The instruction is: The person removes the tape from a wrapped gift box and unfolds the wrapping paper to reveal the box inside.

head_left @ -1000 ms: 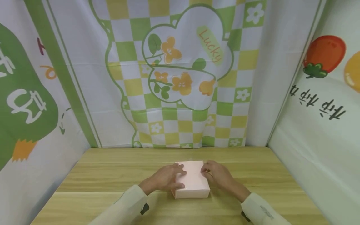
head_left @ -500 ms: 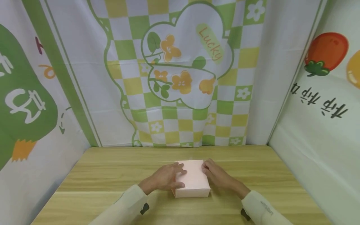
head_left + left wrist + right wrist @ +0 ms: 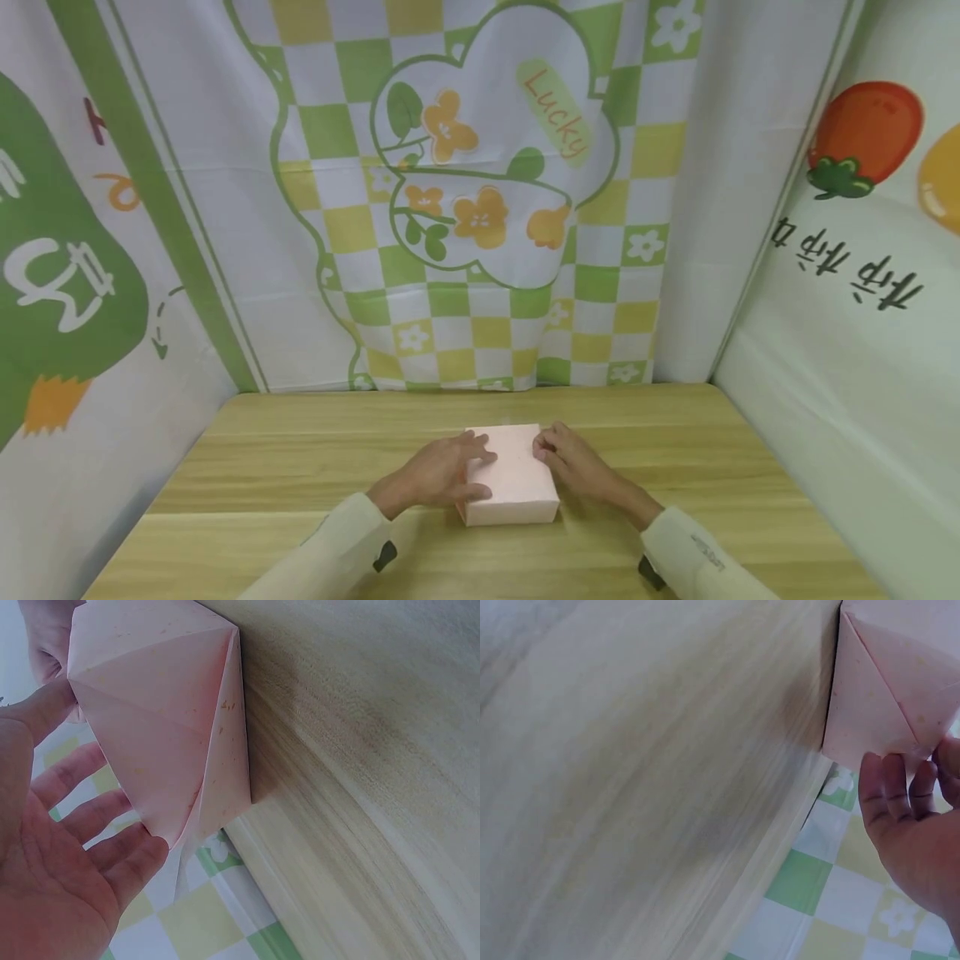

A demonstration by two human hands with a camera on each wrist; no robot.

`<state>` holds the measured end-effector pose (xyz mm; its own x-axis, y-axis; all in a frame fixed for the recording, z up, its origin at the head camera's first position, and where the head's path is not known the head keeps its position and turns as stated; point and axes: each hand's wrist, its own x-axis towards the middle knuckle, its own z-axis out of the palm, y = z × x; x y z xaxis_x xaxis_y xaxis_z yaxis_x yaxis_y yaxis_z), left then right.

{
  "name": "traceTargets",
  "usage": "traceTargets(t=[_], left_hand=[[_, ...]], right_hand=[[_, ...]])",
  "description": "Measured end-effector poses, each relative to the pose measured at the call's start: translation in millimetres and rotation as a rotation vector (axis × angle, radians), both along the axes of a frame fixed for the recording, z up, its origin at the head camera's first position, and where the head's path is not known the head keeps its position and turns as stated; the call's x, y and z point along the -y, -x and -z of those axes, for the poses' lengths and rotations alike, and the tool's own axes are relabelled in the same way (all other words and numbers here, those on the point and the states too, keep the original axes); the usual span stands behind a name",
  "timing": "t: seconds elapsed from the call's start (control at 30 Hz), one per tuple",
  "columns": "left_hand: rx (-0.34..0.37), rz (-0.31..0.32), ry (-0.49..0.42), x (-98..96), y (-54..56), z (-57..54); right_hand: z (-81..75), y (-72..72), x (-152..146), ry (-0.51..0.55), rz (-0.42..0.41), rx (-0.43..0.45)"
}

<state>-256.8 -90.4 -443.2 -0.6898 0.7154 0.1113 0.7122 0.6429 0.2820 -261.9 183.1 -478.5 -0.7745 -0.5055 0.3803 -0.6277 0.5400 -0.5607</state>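
Note:
A flat box (image 3: 517, 479) covered in pale pink paper lies on the wooden table, between both hands. Its end (image 3: 150, 727) shows diagonal folds and a loosely standing flap in the left wrist view, and a thin clear strip (image 3: 180, 874) sticks out from a corner there. My left hand (image 3: 441, 471) rests on the left part of the top, fingers spread and fairly straight. My right hand (image 3: 576, 458) is at the far right corner, its fingers curled at the edge and pinching there. In the right wrist view those fingertips (image 3: 895, 769) meet the triangular fold of the paper.
The wooden table (image 3: 300, 467) extends around the box. A checked curtain (image 3: 480, 333) hangs behind its far edge, and printed white cloth (image 3: 825, 375) flanks the right side. A dark wrist device (image 3: 651, 573) sits under the right sleeve.
The right thumb and fingers have drawn closer together at the far right corner, closing the earlier gap between them. The left hand and the box stay in place; the view tilts slightly.

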Motion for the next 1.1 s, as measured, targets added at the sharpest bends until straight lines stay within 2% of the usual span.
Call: traceTargets(t=[0.1, 0.23, 0.37, 0.5, 0.6, 0.77, 0.9, 1.1], left_hand=[[-0.005, 0.0, 0.005, 0.9, -0.4, 0.9], [-0.008, 0.001, 0.014, 2.7, -1.3, 3.4], [-0.01, -0.004, 0.024, 3.6, -1.1, 5.0], [-0.004, -0.009, 0.02, 3.4, -0.8, 4.1], [-0.001, -0.009, 0.016, 3.0, -0.4, 3.9], [-0.008, -0.008, 0.026, 3.3, 0.4, 4.9], [-0.02, 0.005, 0.029, 4.7, 0.9, 4.7], [-0.036, 0.011, 0.038, 4.0, 1.7, 3.6]], right_hand=[[1.1, -1.4, 0.2, 0.015, -0.023, 0.033], [0.5, -3.8, -1.0, 0.097, -0.064, 0.157], [-1.8, -5.7, -1.5, 0.129, -0.043, 0.239], [-5.1, -6.4, -1.6, 0.122, -0.014, 0.239], [-5.6, -5.7, -1.6, 0.111, -0.03, 0.228], [-1.1, -3.9, -3.4, 0.136, -0.042, 0.358], [-0.4, -3.2, -6.3, 0.156, -0.046, 0.41], [-2.2, -2.8, -9.4, 0.152, -0.015, 0.372]])
